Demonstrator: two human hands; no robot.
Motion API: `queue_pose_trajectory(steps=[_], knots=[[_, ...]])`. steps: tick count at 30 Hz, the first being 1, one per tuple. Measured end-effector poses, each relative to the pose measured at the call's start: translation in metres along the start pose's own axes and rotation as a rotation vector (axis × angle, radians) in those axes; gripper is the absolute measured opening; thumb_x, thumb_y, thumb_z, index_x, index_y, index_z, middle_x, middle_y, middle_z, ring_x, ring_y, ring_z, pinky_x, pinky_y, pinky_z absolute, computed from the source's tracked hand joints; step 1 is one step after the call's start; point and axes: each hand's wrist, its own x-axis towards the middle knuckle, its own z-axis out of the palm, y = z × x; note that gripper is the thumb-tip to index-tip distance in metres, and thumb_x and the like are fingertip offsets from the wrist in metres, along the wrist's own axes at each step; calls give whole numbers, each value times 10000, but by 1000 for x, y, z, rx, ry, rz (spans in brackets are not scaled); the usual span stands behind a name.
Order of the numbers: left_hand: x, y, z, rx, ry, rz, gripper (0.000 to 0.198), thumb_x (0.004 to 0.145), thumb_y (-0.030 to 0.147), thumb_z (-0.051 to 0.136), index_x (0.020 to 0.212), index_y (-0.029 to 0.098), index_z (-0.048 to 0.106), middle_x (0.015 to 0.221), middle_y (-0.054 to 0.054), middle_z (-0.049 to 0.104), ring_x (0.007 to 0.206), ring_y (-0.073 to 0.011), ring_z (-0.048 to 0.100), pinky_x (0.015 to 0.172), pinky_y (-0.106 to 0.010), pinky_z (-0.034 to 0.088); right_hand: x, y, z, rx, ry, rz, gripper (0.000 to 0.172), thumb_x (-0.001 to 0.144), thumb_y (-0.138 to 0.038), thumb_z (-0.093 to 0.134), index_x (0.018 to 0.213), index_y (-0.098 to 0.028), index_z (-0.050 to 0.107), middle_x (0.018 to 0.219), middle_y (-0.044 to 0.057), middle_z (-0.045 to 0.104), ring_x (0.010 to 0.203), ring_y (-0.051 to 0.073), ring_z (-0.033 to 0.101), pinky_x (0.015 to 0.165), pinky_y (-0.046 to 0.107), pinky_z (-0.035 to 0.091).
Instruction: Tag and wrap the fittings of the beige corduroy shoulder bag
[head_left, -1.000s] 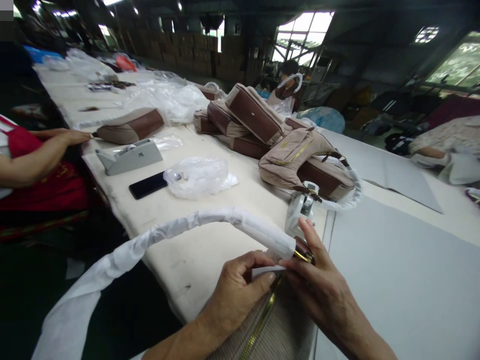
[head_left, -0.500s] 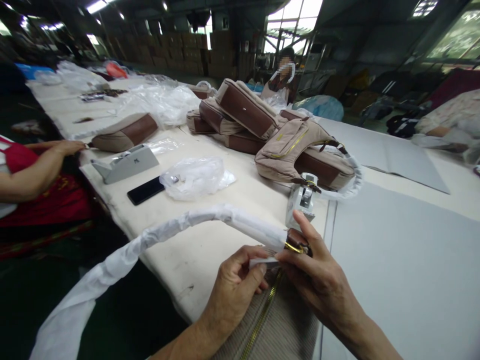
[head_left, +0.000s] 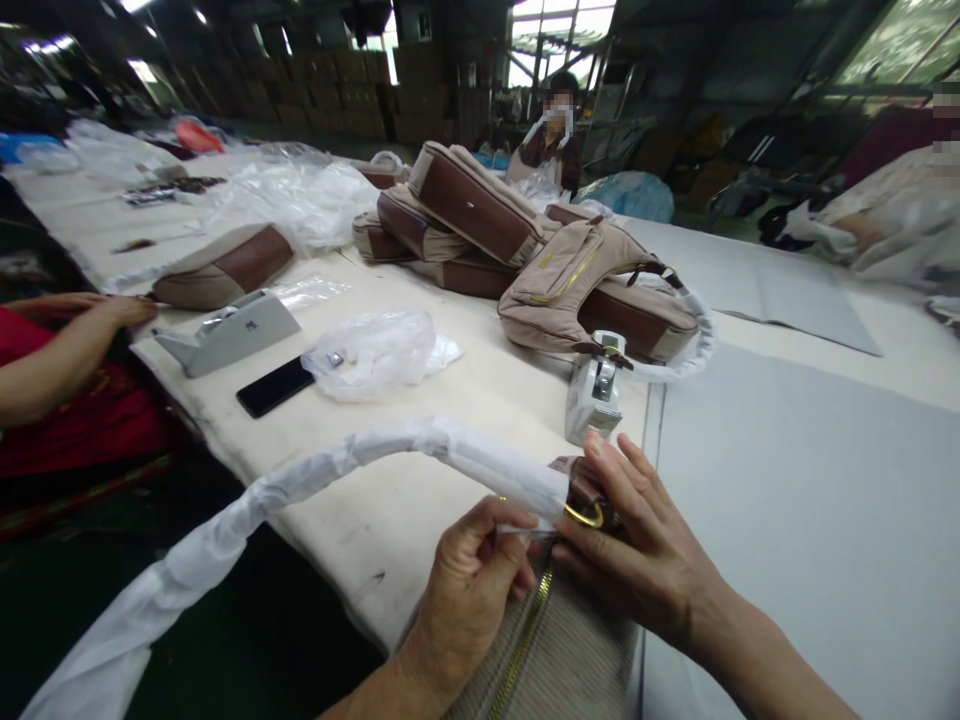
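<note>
A long bag strap (head_left: pixel 390 440), wrapped in white paper, arches from the lower left to a gold ring (head_left: pixel 586 516) and brown leather tab (head_left: pixel 581 485). Below it lies a beige ribbed bag (head_left: pixel 577 630) with a gold zipper (head_left: pixel 523 645). My left hand (head_left: pixel 476 585) is closed, its thumb and forefinger pinching the edge of the white wrapping paper under the strap's end. My right hand (head_left: pixel 652 545) holds the strap's end at the ring and tab, thumb below and fingers stretched over the tab. Its lower fingers are hidden.
Past my right hand stands a tape dispenser (head_left: pixel 594 400). Beige and brown bags (head_left: pixel 480 215) are piled behind it. A clear plastic bag (head_left: pixel 379 355), black phone (head_left: pixel 274 385) and larger tape dispenser (head_left: pixel 232 330) lie left. A co-worker's arm (head_left: pixel 67 340) reaches another bag (head_left: pixel 225 265). Grey sheets (head_left: pixel 810 520) cover the right.
My right hand's fingers have shifted over the leather tab and lie flatter on it. The gold ring has turned slightly. My left hand keeps its pinch on the paper. The view has shifted a little.
</note>
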Motion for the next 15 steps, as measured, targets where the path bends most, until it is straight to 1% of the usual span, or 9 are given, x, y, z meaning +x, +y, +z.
queue_pose_trajectory(steps=[3, 5, 7, 9, 10, 12, 14, 15], knots=[[-1, -2, 0, -36, -8, -42, 151, 762, 302, 618, 801, 160, 586, 564, 26, 591, 462, -77, 518, 468, -171, 417, -1, -3, 3, -31, 46, 10, 182, 817, -42, 584, 974, -135, 585, 1521, 164, 160, 1298, 391, 344, 995, 681, 330], [0, -1, -2, -124, -42, -73, 183, 759, 325, 616, 825, 157, 585, 626, 8, 624, 488, -89, 556, 477, -180, 435, -4, -6, 7, -50, 102, 15, 221, 806, -1, 572, 991, -122, 581, 1513, 170, 186, 1293, 376, 361, 1008, 644, 360], [1, 3, -4, -246, -88, -115, 269, 772, 402, 576, 888, 159, 577, 673, -16, 650, 519, -119, 596, 489, -205, 461, -8, -6, 11, -70, 136, 15, 233, 803, -15, 591, 1009, -125, 591, 1507, 163, 212, 1288, 354, 381, 1021, 585, 396], [5, 8, -6, -310, -135, -196, 386, 782, 506, 524, 920, 148, 573, 663, -33, 655, 504, -136, 606, 461, -215, 466, -13, -5, 13, -84, 131, 14, 257, 803, -27, 603, 1035, -138, 596, 1508, 149, 219, 1284, 343, 391, 1022, 545, 419], [7, 11, -6, -297, -167, -252, 428, 777, 540, 521, 906, 137, 580, 645, -38, 650, 481, -133, 599, 434, -205, 456, -15, -4, 13, -87, 123, 13, 267, 801, -30, 610, 1043, -142, 597, 1508, 147, 219, 1282, 345, 394, 1019, 538, 426], [11, 15, -7, -215, -231, -357, 434, 740, 541, 586, 820, 115, 597, 615, -39, 638, 431, -108, 572, 382, -170, 418, -19, -3, 13, -87, 110, 11, 289, 794, -27, 621, 1058, -145, 599, 1507, 144, 227, 1277, 349, 400, 1016, 534, 432], [14, 17, -7, -144, -271, -409, 390, 685, 487, 669, 754, 110, 596, 603, -33, 633, 397, -86, 546, 354, -148, 385, -21, -2, 12, -85, 108, 7, 303, 790, -26, 628, 1067, -145, 604, 1502, 139, 241, 1271, 349, 409, 1016, 533, 436], [15, 17, -6, -131, -270, -417, 377, 665, 469, 692, 740, 114, 591, 599, -28, 632, 389, -80, 537, 349, -144, 378, -21, -2, 11, -83, 107, 3, 304, 787, -24, 631, 1066, -143, 608, 1500, 140, 246, 1269, 351, 411, 1015, 535, 437]])
